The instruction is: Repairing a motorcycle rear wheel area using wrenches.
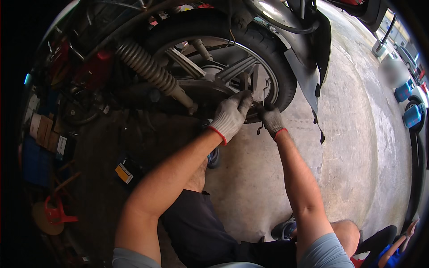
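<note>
A motorcycle's rear wheel (280,82) stands in front of me, with a black tyre and silver spokes. Both my hands wear pale knitted gloves with red cuffs and dark, dirty fingers. My left hand (229,117) is closed at the lower edge of the wheel, beside the dark cover below the hub (212,71); whatever its fingers grip is hidden. Close by on the right, my right hand (272,120) is curled around a thin bent metal rod (264,93), which stands roughly upright and shows a hooked lower end under the fingers.
A coil-spring shock absorber (149,67) slants down left of the wheel. A mudguard flap (304,85) hangs at its right. Left are a dark box with a yellow label (124,173) and a red plastic chair (56,210). Blue containers (412,116) and another person (393,254) are far right.
</note>
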`<control>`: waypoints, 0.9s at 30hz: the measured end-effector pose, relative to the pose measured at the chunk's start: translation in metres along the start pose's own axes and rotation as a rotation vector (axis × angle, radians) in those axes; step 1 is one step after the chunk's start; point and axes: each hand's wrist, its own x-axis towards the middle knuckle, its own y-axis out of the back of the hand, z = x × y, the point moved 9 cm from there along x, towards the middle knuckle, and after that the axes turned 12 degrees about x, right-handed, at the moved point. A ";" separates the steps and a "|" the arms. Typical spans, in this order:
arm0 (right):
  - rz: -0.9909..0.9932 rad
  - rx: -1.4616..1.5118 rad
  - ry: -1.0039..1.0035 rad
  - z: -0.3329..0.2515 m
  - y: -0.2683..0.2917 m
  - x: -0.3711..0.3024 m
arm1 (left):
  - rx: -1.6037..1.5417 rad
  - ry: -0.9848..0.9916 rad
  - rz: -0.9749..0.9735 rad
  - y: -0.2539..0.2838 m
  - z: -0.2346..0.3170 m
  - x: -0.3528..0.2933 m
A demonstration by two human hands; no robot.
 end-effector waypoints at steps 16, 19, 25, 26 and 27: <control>0.050 -0.218 0.123 0.011 0.005 0.027 | 0.111 -0.033 -0.032 0.000 0.011 -0.003; 0.020 -0.142 0.076 0.015 0.006 0.030 | 0.110 -0.050 -0.029 0.001 0.012 -0.003; 0.081 0.128 -0.034 0.006 0.007 0.005 | 0.126 -0.064 -0.026 0.001 0.011 -0.003; 0.066 0.080 -0.064 0.003 0.007 0.002 | 0.136 -0.060 -0.035 0.001 0.011 -0.003; 0.064 0.022 -0.091 -0.002 0.009 0.000 | 0.141 -0.065 -0.031 0.001 0.012 -0.003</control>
